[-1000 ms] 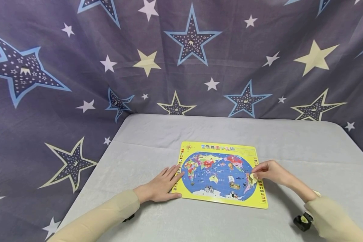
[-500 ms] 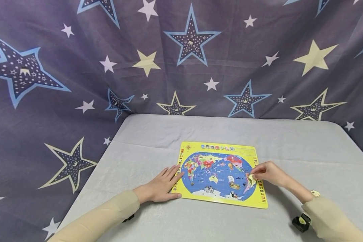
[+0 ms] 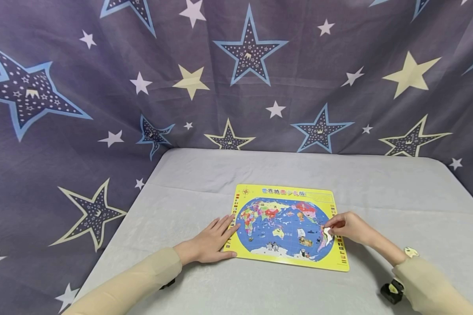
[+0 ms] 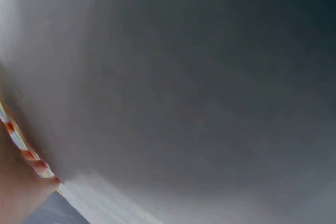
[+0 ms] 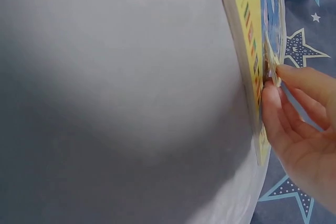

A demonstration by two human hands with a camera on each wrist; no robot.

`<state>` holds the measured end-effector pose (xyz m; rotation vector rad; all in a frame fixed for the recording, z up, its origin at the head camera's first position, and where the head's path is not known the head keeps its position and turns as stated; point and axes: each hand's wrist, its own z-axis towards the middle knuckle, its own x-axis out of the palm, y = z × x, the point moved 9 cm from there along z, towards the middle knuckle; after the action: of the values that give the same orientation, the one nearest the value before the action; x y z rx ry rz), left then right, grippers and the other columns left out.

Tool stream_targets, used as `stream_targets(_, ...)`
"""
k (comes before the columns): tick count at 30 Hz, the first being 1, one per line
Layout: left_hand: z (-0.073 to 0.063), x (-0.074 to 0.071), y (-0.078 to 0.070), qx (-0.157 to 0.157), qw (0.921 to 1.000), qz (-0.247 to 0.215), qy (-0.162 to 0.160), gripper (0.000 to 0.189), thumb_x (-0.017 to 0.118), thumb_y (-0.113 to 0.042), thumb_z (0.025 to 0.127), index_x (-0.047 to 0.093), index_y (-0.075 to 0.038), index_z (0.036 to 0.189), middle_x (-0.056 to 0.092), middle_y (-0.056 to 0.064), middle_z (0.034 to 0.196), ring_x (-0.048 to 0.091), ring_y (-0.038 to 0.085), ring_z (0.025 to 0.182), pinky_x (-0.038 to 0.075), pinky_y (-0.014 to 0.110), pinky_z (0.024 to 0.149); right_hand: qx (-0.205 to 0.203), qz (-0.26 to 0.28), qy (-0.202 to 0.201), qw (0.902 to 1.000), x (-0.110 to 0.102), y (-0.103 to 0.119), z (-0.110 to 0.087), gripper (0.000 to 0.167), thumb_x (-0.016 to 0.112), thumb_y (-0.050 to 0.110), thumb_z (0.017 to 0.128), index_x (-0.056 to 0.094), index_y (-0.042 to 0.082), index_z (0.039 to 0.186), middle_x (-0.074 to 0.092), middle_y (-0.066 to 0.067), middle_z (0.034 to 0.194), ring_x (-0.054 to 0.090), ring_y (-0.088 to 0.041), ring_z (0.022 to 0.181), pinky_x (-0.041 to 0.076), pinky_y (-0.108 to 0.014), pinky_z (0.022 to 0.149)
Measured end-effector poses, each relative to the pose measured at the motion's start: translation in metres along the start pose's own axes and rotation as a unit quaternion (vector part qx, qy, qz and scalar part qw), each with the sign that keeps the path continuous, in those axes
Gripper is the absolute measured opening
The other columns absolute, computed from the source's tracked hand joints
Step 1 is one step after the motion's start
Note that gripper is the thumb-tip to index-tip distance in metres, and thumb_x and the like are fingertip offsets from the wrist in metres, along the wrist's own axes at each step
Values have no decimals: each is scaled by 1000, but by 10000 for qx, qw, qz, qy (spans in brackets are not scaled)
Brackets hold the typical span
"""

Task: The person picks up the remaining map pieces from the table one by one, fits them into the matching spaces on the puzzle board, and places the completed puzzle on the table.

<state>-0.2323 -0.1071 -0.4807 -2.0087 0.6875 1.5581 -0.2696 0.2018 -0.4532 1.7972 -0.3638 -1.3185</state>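
Observation:
A yellow-bordered world map puzzle board (image 3: 287, 261) lies on the table in the head view, with a blue ocean oval and coloured continents. My left hand (image 3: 210, 240) rests on its left edge, fingers spread and straight. At the map's right side, over the South America area, my right hand (image 3: 351, 227) pinches a small puzzle piece (image 3: 328, 237) between thumb and fingertips. Seen from the right wrist, this piece (image 5: 271, 65) stands tilted up from the board's surface. Only part of the left hand (image 4: 23, 195) shows at the lower left of the left wrist view.
A pale grey cloth covers the table (image 3: 205, 175). Behind and to the left hangs a dark purple curtain (image 3: 236, 105) printed with stars. A dark wrist-worn device (image 3: 393, 292) sits under the right sleeve.
My right hand has shifted slightly left, and the puzzle piece in its fingers has changed tilt, its face now catching white glare. The left hand and board stay put.

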Motion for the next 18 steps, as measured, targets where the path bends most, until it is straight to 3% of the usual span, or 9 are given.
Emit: stream_targets(18, 1, 0, 0, 0, 10000, -14, 30, 80, 22, -67, 84, 12, -14, 144, 1, 11, 148, 2, 24, 135, 9, 42, 108, -133, -153, -47, 9998, -3, -1, 2, 15, 59, -4, 78, 67, -5, 90, 64, -14, 88, 57, -10, 72, 49, -20, 60)
